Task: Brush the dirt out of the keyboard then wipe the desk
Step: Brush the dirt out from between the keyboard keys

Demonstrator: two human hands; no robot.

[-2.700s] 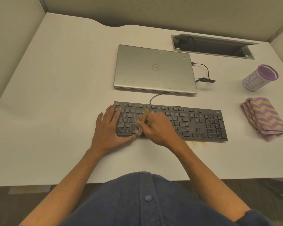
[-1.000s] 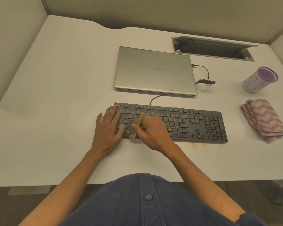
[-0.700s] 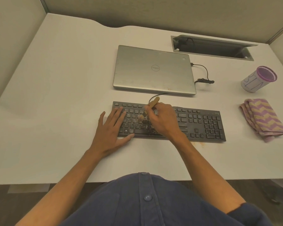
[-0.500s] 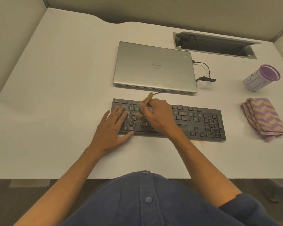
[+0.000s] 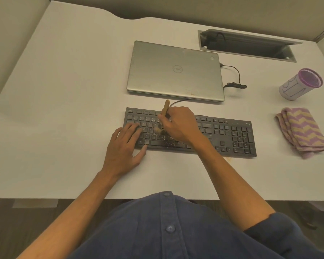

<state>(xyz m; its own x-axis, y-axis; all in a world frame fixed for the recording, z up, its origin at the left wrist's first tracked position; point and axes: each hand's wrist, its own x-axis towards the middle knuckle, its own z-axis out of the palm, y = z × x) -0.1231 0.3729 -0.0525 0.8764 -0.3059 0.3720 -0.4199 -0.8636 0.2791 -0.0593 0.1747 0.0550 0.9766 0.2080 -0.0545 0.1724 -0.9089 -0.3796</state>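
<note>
Two hands worked at the keyboard (image 5: 191,133): the right hand (image 5: 180,124) pinched a small wooden-handled brush (image 5: 164,114) with curled fingers, bristles down on the middle letter rows, while the left hand (image 5: 125,146) lay flat with fingers spread across the keys at the left end, holding the board against the table (image 5: 64,109). To do this step well, the strokes would best run short and light toward the front edge, the left hand pressing firmly enough that the board does not skid, and the bristles angled into the gaps between keys rather than dragged over the caps. The keyboard was black and full-sized, lying just in front of a closed silver laptop (image 5: 174,71), its cable curling back toward it. Pale crumbs speckled the space-bar row beneath the right wrist, and what looked like a faint brownish smear, hard to make out, marked the table just beside the front edge. A folded zigzag cloth (image 5: 303,131) lay well apart to the right, untouched.
</note>
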